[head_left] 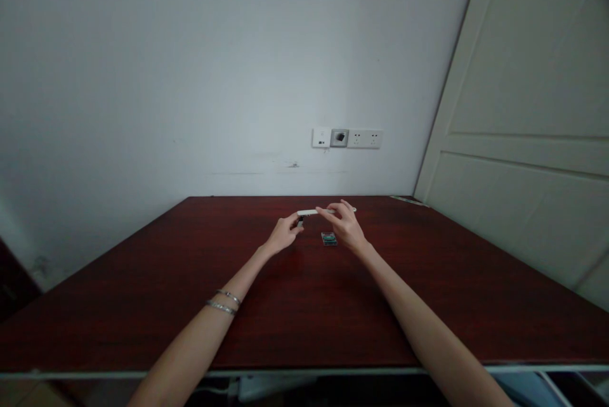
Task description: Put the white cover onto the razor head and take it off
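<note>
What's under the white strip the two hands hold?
Bare red-brown table. The white strip spans left hand to right hand, with a small dark bit at its left end. The green packet lies nearer, not under it. The right hand hides part of the strip.

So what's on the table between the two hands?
A small green box, on the table between the left hand and right hand, near the white stick they hold. Head view.
</note>
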{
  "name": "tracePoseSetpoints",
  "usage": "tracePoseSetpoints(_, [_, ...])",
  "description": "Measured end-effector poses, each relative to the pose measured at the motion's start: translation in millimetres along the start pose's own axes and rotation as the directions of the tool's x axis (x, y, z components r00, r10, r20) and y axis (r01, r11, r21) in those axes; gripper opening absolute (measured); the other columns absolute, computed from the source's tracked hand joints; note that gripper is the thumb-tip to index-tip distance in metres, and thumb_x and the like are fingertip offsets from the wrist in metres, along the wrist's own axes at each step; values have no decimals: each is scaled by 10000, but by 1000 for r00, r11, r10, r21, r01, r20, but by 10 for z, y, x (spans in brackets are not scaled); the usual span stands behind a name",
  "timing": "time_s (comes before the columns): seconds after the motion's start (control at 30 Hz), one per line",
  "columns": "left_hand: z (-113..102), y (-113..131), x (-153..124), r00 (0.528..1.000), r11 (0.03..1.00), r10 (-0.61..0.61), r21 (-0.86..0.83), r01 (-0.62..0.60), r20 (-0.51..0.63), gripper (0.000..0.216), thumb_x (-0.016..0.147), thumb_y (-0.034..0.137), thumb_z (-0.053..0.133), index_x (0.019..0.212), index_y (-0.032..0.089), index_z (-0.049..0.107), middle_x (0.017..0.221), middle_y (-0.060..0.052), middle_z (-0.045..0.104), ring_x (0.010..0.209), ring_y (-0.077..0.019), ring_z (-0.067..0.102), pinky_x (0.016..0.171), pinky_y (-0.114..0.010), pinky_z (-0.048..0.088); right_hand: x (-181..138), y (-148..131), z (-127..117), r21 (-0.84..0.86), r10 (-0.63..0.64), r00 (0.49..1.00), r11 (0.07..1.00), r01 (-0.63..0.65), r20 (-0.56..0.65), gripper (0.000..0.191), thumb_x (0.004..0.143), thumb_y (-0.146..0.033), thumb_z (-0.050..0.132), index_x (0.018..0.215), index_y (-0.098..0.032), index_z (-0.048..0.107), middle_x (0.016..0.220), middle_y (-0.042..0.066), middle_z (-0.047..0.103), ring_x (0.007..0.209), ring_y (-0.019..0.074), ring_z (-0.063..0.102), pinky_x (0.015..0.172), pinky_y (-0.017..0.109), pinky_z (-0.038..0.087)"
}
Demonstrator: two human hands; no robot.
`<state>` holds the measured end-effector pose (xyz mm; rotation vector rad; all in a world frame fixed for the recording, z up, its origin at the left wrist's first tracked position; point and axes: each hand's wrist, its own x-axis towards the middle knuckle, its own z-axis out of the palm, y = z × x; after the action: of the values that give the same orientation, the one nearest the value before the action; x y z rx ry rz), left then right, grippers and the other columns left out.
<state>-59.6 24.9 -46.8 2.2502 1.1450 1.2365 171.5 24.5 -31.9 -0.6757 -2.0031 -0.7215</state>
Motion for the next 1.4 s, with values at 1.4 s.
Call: tracePoseSetpoints(1.4, [-232,64,53,995,960,-58,-268,76,76,190,721,196,560,901,141,535,705,-1,597,645,-117,600,637,-232,463,87,129,-48,102,81,993,992,-72,-82,525,829,-28,422,1229,-349,534,923,54,534,854,164,502,798,348,419])
